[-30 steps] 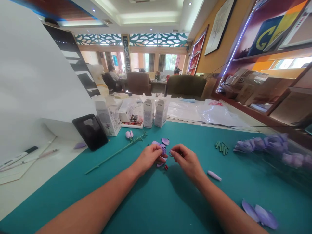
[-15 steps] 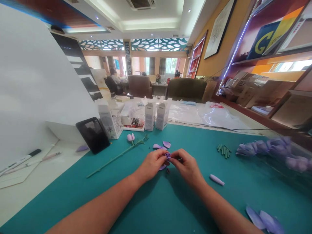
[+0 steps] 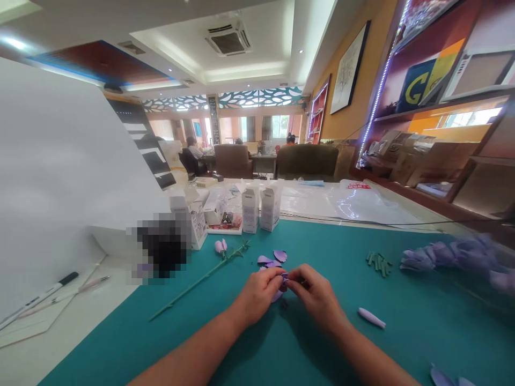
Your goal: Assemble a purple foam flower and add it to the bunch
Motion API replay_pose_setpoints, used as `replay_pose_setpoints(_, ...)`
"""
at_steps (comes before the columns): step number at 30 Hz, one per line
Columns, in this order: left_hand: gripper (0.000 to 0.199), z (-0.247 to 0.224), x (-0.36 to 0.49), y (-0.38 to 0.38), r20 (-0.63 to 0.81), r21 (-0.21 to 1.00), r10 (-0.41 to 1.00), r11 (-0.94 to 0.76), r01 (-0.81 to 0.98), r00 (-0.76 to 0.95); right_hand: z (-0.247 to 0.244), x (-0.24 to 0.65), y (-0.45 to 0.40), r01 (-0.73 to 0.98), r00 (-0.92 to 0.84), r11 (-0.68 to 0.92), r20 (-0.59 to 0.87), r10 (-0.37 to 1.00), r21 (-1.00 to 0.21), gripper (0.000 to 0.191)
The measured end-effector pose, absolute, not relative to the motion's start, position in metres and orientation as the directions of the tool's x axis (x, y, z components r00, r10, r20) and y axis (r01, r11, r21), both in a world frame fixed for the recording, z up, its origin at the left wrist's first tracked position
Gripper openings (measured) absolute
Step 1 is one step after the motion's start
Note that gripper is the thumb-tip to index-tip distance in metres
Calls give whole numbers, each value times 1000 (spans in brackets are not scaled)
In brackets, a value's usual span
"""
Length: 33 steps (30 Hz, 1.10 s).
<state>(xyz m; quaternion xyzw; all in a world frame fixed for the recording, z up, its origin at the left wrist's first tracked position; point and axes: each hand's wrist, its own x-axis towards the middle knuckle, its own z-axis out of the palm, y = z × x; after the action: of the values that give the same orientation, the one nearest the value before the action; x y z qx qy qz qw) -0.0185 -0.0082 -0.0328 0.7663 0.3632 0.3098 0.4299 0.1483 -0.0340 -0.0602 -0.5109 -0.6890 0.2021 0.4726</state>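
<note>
Over the green mat, my left hand [image 3: 259,293] pinches a small purple flower piece [image 3: 285,277] between thumb and fingers. My right hand [image 3: 314,289] grips the same piece from the right, so the fingertips of both hands nearly meet. Loose purple petals [image 3: 270,261] lie just beyond my fingers, and another petal shows partly under them. To the left rests a green stem [image 3: 197,284] with a pale pink-purple bud [image 3: 220,246] beside its upper part. A slim lilac bud piece [image 3: 371,318] lies to the right of my right hand.
White boxes [image 3: 250,209] stand behind the mat [image 3: 193,343]. Short green pieces [image 3: 379,264] and purple flowers [image 3: 446,254] lie at the right, with large petals [image 3: 440,376] at the lower right. Pens [image 3: 40,297] lie far left. People sit in the background.
The camera view has tilted upward, so the table things appear lower. Both hands still hold the small purple piece close together.
</note>
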Motion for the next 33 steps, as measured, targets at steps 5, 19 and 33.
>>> replay_pose_setpoints(5, 32, -33, -20, -9, 181, 842, 816, -417, 342, 549, -62, 148, -34, 539, -5, 378, 446, 895, -752, 15)
replay_pose_setpoints(19, 25, -29, -16, -12, 192, 851, 832, -405, 335, 520, -64, 141, -37, 435, 66, 270, 329, 942, -859, 19)
replay_pose_setpoints(33, 40, -36, -10, -3, -75, 994, 863, 105, -33, 500, -68, 138, -31, 206, 64, 300, 319, 946, -931, 20)
